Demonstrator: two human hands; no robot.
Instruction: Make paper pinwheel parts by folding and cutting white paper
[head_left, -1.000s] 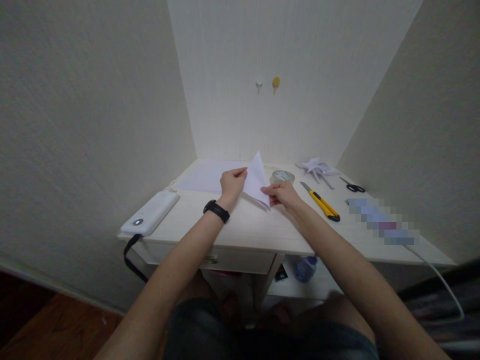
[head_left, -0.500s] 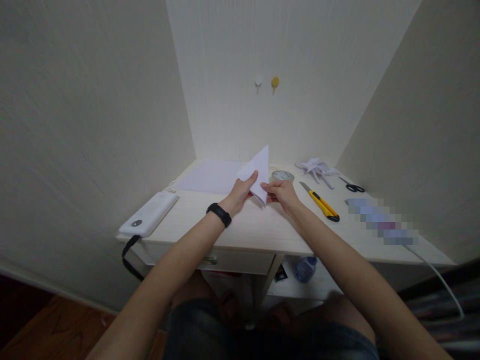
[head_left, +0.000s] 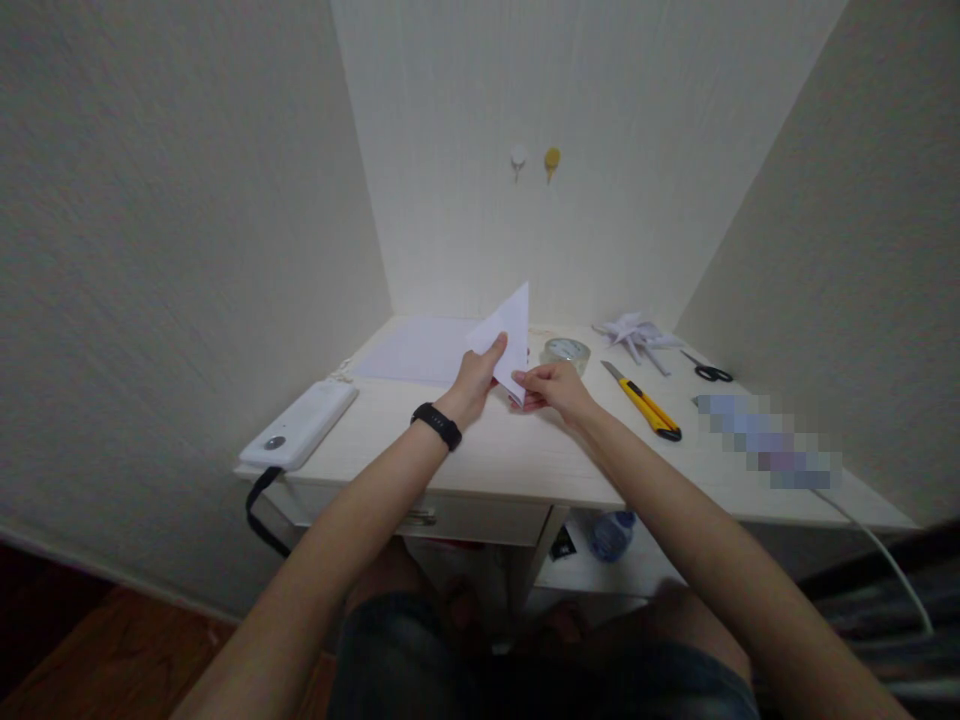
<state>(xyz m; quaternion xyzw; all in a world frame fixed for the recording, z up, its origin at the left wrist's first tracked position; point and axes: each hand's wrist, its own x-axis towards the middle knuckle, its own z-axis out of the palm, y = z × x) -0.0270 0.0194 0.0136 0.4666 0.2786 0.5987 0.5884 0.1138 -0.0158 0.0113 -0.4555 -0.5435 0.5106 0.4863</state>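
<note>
A folded sheet of white paper [head_left: 511, 322], roughly triangular with its tip pointing up, is held between both hands above the desk. My left hand [head_left: 478, 375], with a black watch [head_left: 436, 426] on the wrist, grips its left side, thumb on the near face and the other fingers behind. At the lower right corner, my right hand [head_left: 551, 388] pinches the paper between thumb and fingers. Just behind the right hand lies a roll of clear tape [head_left: 566, 352]. Flat white paper [head_left: 412, 348] rests on the desk behind the left hand.
To the right lie a yellow utility knife [head_left: 642, 402] with its blade out, black scissors [head_left: 709, 370], a folded paper pinwheel-like shape [head_left: 632, 328] and a blurred-out item [head_left: 765, 440] with a white cable. A white box-like device [head_left: 300, 425] sits at the desk's left edge. Walls enclose three sides.
The folded paper has shifted slightly left, and its lower corner looks narrower and more closed. My right hand has moved a little left along with it. Both hands keep their hold.
</note>
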